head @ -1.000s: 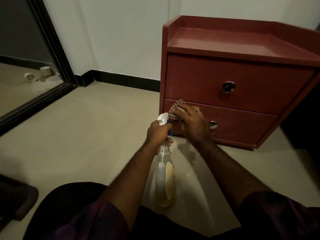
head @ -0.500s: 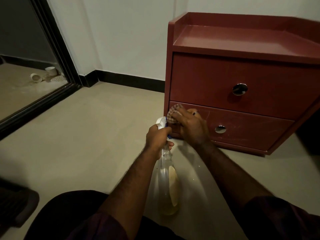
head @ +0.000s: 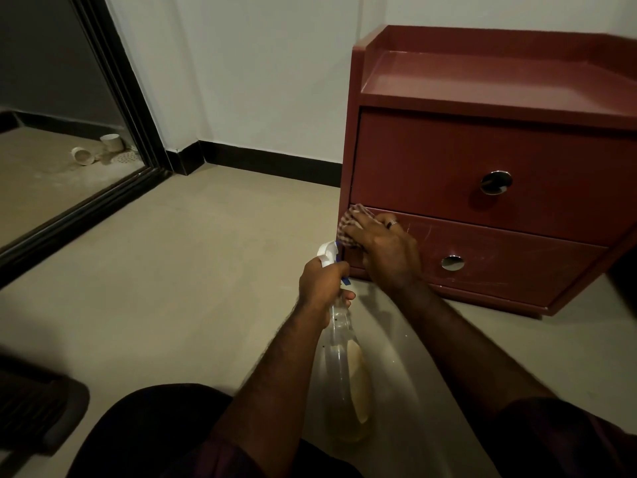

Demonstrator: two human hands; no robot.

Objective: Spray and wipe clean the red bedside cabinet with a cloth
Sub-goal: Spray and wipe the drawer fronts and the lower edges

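Red wooden bedside cabinet [head: 431, 160], two round chrome knobs [head: 495, 182]; two small white cups [head: 112, 141] far left.
Right grip [head: 386, 253] presses checked cloth [head: 350, 222] on it; left grip [head: 319, 281] clasps clear plastic spray bottle [head: 344, 367].

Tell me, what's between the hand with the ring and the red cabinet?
A checked cloth: the right hand presses it against the red cabinet, on its lower drawer near the left edge (head view).
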